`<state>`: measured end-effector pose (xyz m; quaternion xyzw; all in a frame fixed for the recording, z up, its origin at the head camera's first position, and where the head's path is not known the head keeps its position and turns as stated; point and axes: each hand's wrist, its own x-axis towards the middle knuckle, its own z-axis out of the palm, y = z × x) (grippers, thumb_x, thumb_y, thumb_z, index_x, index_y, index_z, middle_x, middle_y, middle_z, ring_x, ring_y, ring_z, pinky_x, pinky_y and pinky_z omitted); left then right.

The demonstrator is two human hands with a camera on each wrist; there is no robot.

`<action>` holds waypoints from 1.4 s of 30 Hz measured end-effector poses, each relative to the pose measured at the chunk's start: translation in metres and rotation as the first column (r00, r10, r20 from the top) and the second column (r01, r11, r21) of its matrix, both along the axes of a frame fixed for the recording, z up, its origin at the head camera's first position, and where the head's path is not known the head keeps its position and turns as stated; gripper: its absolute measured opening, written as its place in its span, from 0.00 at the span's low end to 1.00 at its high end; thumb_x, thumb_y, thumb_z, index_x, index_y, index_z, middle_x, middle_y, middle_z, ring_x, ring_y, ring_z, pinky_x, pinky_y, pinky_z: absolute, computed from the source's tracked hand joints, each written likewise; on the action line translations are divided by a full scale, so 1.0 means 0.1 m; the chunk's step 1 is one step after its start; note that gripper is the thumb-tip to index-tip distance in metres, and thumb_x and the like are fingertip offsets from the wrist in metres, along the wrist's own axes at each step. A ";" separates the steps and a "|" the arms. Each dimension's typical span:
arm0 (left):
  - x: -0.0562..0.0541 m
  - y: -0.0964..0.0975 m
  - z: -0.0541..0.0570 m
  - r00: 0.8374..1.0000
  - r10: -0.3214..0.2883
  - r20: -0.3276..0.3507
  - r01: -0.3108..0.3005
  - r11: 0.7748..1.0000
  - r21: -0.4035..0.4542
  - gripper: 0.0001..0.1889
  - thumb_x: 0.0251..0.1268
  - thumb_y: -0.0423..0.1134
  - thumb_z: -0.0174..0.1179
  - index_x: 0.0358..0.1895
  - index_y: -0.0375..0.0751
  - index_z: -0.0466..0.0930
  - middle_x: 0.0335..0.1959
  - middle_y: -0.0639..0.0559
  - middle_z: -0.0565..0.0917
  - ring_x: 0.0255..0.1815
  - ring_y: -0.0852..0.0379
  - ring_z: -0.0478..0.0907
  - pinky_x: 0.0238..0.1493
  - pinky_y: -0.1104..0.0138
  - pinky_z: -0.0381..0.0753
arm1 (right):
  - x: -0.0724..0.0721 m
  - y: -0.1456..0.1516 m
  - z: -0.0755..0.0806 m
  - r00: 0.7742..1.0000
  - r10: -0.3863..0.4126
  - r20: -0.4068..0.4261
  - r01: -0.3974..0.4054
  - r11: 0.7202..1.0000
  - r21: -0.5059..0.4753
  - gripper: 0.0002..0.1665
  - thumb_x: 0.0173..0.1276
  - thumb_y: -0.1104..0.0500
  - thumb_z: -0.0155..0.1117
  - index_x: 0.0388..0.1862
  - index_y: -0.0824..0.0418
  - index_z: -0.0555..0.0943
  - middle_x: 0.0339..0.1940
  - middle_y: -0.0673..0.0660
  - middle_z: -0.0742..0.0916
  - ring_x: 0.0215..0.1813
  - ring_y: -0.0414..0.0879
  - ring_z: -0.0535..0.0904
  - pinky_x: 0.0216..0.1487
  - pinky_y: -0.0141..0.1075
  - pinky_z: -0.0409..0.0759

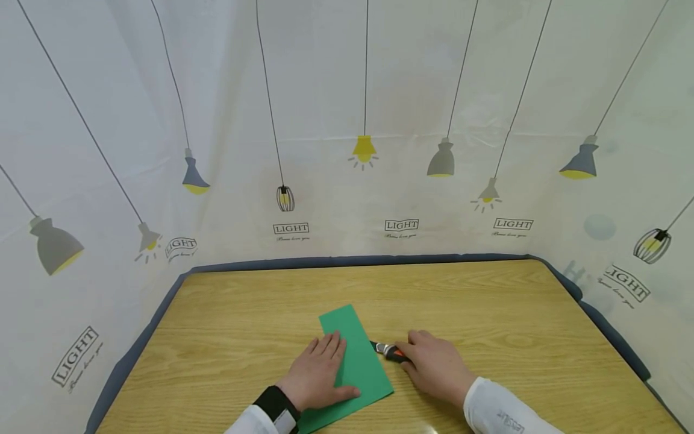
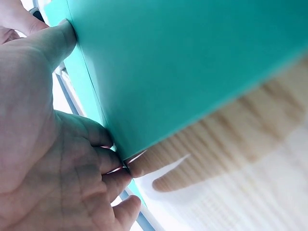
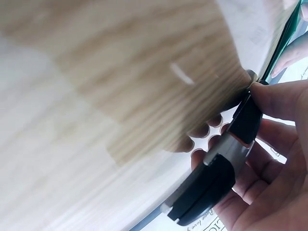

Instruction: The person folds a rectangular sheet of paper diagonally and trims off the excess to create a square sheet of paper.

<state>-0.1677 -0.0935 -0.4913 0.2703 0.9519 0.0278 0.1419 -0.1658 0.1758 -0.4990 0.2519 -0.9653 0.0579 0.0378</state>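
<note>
A green sheet of paper lies slantwise on the wooden table, and a thin line along it in the left wrist view suggests more than one layer. Spread over its left part, my left hand rests with straight fingers and the thumb apart. To the right of the sheet, my right hand holds a utility knife with black, silver and orange parts. The thumb presses near its front end, with fingers on the other side. The knife's dark front end meets the paper's right edge; whether a blade lies under it is hidden.
The light wooden table has a dark blue edge at the back and sides. Behind it hangs a white curtain printed with lamps and the word LIGHT. A black band circles the left wrist.
</note>
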 end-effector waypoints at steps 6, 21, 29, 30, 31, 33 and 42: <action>-0.01 -0.01 -0.03 1.000 -0.010 0.012 0.010 1.000 0.017 0.52 0.60 0.76 0.47 0.77 0.40 0.53 0.79 0.42 0.52 0.80 0.46 0.51 0.77 0.49 0.54 | 0.00 0.05 -0.03 1.000 -0.020 -0.004 0.020 1.000 0.015 0.20 0.64 0.47 0.68 0.55 0.48 0.83 0.34 0.45 0.77 0.31 0.37 0.68 0.26 0.31 0.68; -0.04 -0.04 -0.11 0.999 -0.039 -0.004 0.039 0.999 0.035 0.54 0.59 0.79 0.42 0.77 0.39 0.53 0.79 0.42 0.53 0.80 0.46 0.51 0.77 0.49 0.55 | 0.02 0.14 -0.03 0.998 -0.050 -0.026 0.051 0.998 0.032 0.21 0.63 0.47 0.69 0.56 0.47 0.83 0.34 0.44 0.77 0.30 0.37 0.67 0.24 0.30 0.66; 0.00 -0.02 -0.03 0.999 -0.028 0.018 0.027 0.999 0.030 0.48 0.65 0.73 0.44 0.77 0.40 0.53 0.79 0.43 0.53 0.80 0.46 0.51 0.77 0.49 0.55 | 0.03 0.14 -0.02 0.999 -0.043 -0.026 0.044 0.999 0.025 0.21 0.63 0.47 0.69 0.55 0.48 0.84 0.33 0.44 0.77 0.29 0.37 0.66 0.23 0.30 0.65; 0.00 -0.03 -0.04 0.999 -0.030 0.014 0.029 0.999 0.033 0.48 0.66 0.72 0.44 0.77 0.40 0.53 0.79 0.42 0.53 0.80 0.46 0.51 0.77 0.49 0.55 | 0.03 0.14 -0.02 0.999 -0.042 -0.027 0.043 0.999 0.025 0.21 0.63 0.47 0.69 0.55 0.48 0.84 0.33 0.44 0.77 0.29 0.37 0.66 0.23 0.30 0.65; 0.00 -0.02 -0.03 0.999 -0.027 0.016 0.027 0.999 0.029 0.47 0.66 0.72 0.45 0.78 0.40 0.53 0.80 0.43 0.52 0.80 0.47 0.50 0.77 0.49 0.54 | 0.03 0.14 -0.02 0.999 -0.041 -0.029 0.042 0.999 0.025 0.21 0.63 0.47 0.69 0.55 0.48 0.84 0.33 0.44 0.77 0.29 0.37 0.65 0.23 0.30 0.65; 0.00 -0.03 -0.04 0.999 -0.037 -0.002 0.037 0.999 0.026 0.47 0.67 0.72 0.44 0.77 0.40 0.52 0.80 0.42 0.52 0.80 0.46 0.51 0.77 0.49 0.55 | 0.03 0.14 -0.02 0.999 -0.039 -0.032 0.040 0.999 0.024 0.21 0.63 0.47 0.69 0.55 0.48 0.84 0.33 0.44 0.77 0.29 0.37 0.65 0.23 0.30 0.65; 0.02 -0.01 0.03 0.999 -0.037 -0.010 0.037 0.999 0.012 0.47 0.66 0.71 0.47 0.77 0.40 0.54 0.79 0.42 0.54 0.79 0.45 0.52 0.76 0.49 0.56 | 0.02 0.12 -0.01 0.999 -0.044 -0.027 0.044 0.999 0.029 0.21 0.64 0.47 0.69 0.56 0.48 0.83 0.33 0.44 0.77 0.30 0.37 0.66 0.24 0.30 0.66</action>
